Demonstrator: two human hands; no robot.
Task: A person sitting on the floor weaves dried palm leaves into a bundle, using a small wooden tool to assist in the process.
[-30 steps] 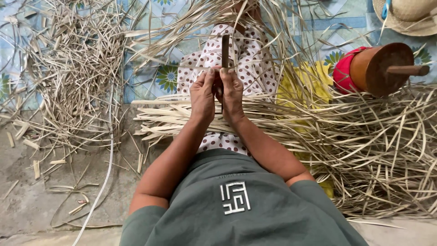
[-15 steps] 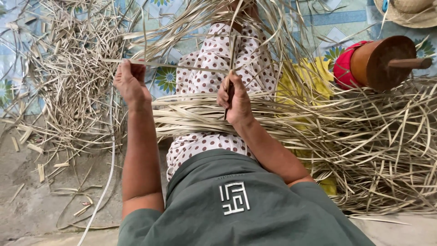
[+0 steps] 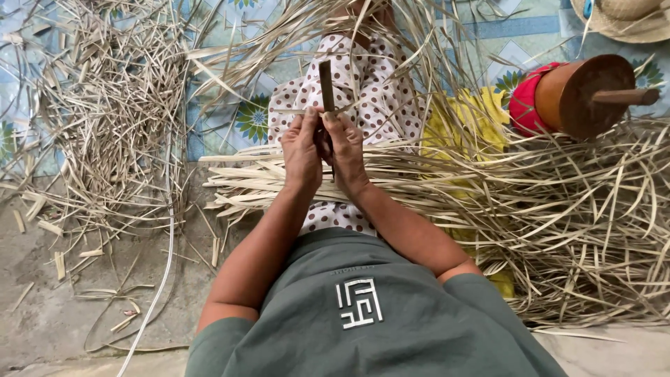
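1. Since half a second ago, the left hand [image 3: 301,150] has swung back in from the scrap heap out to its left and now sits knuckle to knuckle with the right hand [image 3: 345,148], much as the pair stood a full second ago.
2. Both hands are pressed together with fingers curled round a dark flat blade-like tool [image 3: 326,85], which stands upright and pokes out above the fingertips (its lower end is hidden inside the grip, so how far down it runs cannot be told).
3. Left hand: thumb and fingers closed on the tool's left side, with a pale leaf strip [image 3: 300,112] running off to the left from about the fingertips; whether the fingers actually pinch it is not clear.
4. Right hand: closed on the tool's right side, its wrist lying across the bundle of dried leaf strips [image 3: 433,188] that passes just under both wrists, over the polka-dot cloth [image 3: 377,105] on the lap.
5. Well out to the left of the left hand lies a loose heap of trimmed scraps [image 3: 112,132] on the patterned mat [image 3: 230,119].
6. To the right of the right hand, past a yellow cloth [image 3: 474,115], a brown wooden spool with a red end [image 3: 583,94] lies on its side.
7. Farther up and to the right, the brim of a straw hat [image 3: 621,17] shows at the corner.
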